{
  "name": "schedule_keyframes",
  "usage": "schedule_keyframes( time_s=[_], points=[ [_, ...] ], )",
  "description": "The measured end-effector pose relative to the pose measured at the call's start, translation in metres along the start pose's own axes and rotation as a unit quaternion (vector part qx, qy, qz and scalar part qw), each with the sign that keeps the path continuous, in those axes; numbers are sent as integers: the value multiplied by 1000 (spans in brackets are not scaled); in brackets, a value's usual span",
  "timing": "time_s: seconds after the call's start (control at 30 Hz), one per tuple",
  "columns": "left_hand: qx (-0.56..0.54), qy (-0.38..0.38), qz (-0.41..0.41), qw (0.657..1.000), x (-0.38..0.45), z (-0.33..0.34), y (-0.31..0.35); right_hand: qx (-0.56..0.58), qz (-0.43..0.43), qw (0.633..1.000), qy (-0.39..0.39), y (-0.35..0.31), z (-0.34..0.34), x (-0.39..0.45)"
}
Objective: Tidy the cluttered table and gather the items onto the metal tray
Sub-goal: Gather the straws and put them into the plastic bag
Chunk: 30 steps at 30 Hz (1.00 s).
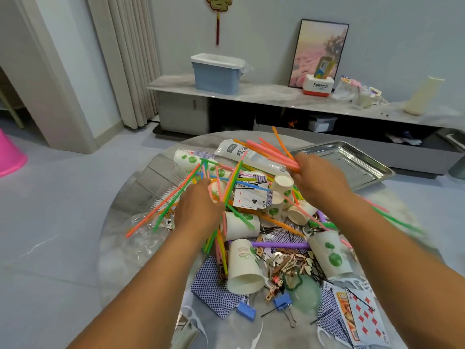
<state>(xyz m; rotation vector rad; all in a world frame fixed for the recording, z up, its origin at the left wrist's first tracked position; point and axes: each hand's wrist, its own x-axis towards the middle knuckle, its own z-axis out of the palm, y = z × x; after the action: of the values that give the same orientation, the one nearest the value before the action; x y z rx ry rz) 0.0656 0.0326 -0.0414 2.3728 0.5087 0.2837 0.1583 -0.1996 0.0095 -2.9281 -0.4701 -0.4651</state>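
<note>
Several pink and orange plastic straws (274, 152) fan loosely from the gripping right hand (318, 175) beside the empty metal tray (352, 159) far right, and could slip while the left hand (198, 210), fingers hidden, digs in.

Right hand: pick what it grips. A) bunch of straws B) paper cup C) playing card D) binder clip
A: the right hand is curled round a bunch of pink and orange straws that fans out up and to the left, beside the metal tray.
</note>
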Motion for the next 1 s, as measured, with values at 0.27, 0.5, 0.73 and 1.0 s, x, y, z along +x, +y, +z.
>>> schedule_keyframes(
  time_s=[0.27, 0.5, 0.73, 1.0],
  points=[
    [31, -35, -34, 998, 9, -13, -12, 155, 26, 982, -104, -61, 9, 42],
    [34, -90, -50, 994, 9, 4, -12, 138, 103, 960, -222, -95, 39, 56],
    [8, -103, -54, 993, 10, 7, -14, 61, 105, 956, -268, -114, 45, 57],
    [-70, -125, -53, 988, 14, 9, -13, 172, 133, 927, -307, -133, 40, 52]
  ],
)
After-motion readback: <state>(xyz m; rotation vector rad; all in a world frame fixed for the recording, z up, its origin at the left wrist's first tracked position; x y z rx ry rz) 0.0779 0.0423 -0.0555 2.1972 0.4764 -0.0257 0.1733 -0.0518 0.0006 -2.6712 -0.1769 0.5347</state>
